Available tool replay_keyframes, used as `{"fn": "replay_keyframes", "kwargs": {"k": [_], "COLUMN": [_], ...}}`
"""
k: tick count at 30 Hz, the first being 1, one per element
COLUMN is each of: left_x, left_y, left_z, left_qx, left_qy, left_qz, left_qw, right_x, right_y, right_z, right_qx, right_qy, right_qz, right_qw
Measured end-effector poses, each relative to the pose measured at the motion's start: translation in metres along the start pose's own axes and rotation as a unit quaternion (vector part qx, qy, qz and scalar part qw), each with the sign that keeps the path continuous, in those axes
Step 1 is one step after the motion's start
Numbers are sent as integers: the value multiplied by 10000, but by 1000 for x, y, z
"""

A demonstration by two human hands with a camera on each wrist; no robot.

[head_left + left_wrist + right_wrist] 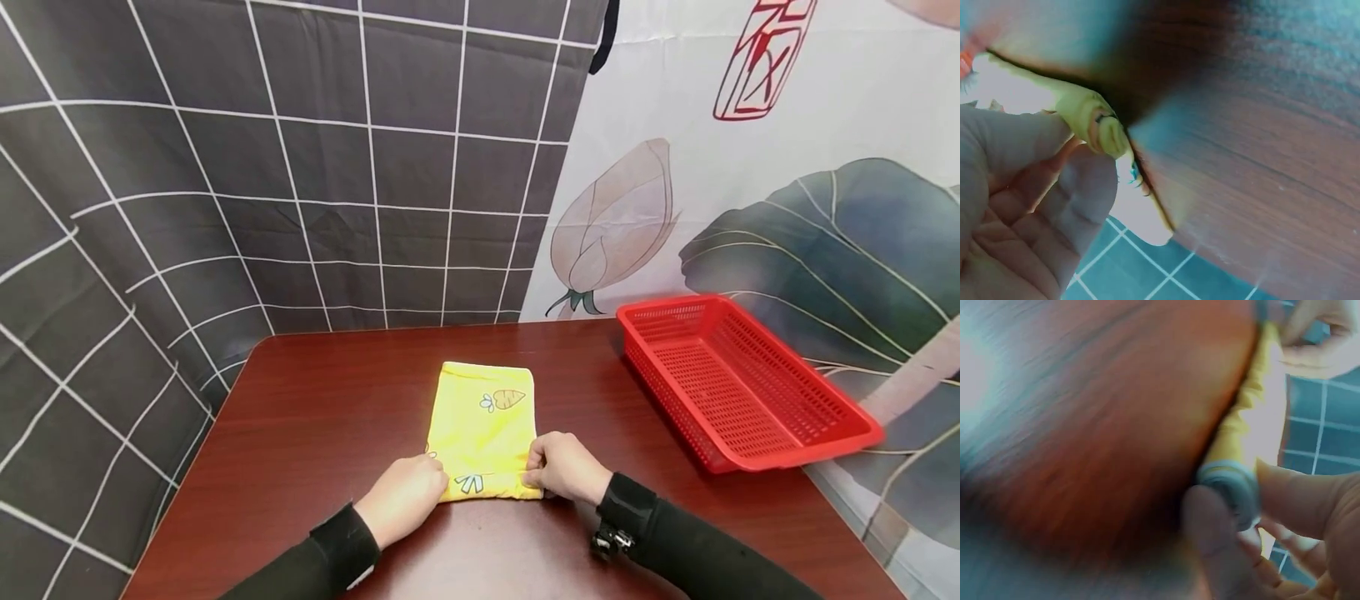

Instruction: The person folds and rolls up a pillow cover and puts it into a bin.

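Observation:
A yellow cloth (pixel 483 425) printed with carrots lies on the table, its near edge turned up into a roll. My left hand (pixel 405 498) pinches the left end of that roll between thumb and fingers. In the left wrist view, the cloth (pixel 1079 112) bunches in layers at the fingertips. My right hand (pixel 567 467) holds the roll's right end. Seen from the right wrist, thumb and fingers close around the rolled cloth (pixel 1235 447), which has a pale grey band at its end. Beyond the roll, the rest of the cloth lies flat.
A red plastic basket (pixel 750 392) with perforated sides stands at the right edge of the dark reddish wooden table (pixel 337 400). Behind the table hang a grey cloth with a white grid (pixel 322 167) and a white cloth with a lotus print (pixel 615 217).

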State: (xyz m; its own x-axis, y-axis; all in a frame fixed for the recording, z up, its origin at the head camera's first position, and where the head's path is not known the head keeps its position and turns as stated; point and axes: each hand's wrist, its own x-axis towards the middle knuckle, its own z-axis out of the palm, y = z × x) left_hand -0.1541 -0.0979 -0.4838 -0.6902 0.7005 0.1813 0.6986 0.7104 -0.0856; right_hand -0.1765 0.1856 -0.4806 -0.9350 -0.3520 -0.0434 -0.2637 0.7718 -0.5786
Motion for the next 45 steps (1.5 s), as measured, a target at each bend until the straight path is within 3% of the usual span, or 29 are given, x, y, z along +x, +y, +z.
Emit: {"fn": "replay_keyframes", "kwargs": {"k": [3, 5, 9, 11, 13, 20, 27, 31, 35, 38, 45], "left_x": [-6, -9, -14, -16, -18, -24, -29, -29, -26, -21, -7], "left_y": [2, 2, -2, -4, -8, -19, -16, -15, -20, -27, -39], "left_z": [1, 1, 3, 4, 6, 9, 19, 20, 19, 16, 11], "left_qx": [117, 81, -191, -433, -693, -1356, -750, -872, -1201, -1635, -2660], "left_qy": [-28, -79, -143, -161, -176, -114, 354, 284, -24, -367, -783], "left_qz": [149, 163, 3, -119, -191, -359, -119, -248, -541, -879, -1710], "left_qw": [9998, 9998, 9997, 9989, 9973, 9900, 9965, 9955, 9913, 9819, 9455], "right_x": [-4, -8, -17, -20, -22, -24, -28, -27, -23, -21, -19], "right_y": [-1, -1, -6, -9, -12, -15, -19, -19, -20, -19, -17], "right_z": [5, 10, 18, 21, 21, 24, 28, 28, 25, 23, 24], "right_qx": [-576, -1064, -2271, -2722, -2980, -3035, -2860, -2829, -2823, -2802, -2776], "right_qy": [338, 498, 586, 528, 502, 635, 496, 393, 319, 317, 482], "right_qz": [-589, -1071, -1855, -2020, -2067, -1844, -1714, -1644, -1627, -1650, -1755], "right_qw": [9960, 9873, 9542, 9393, 9306, 9326, 9415, 9442, 9449, 9451, 9433]}}
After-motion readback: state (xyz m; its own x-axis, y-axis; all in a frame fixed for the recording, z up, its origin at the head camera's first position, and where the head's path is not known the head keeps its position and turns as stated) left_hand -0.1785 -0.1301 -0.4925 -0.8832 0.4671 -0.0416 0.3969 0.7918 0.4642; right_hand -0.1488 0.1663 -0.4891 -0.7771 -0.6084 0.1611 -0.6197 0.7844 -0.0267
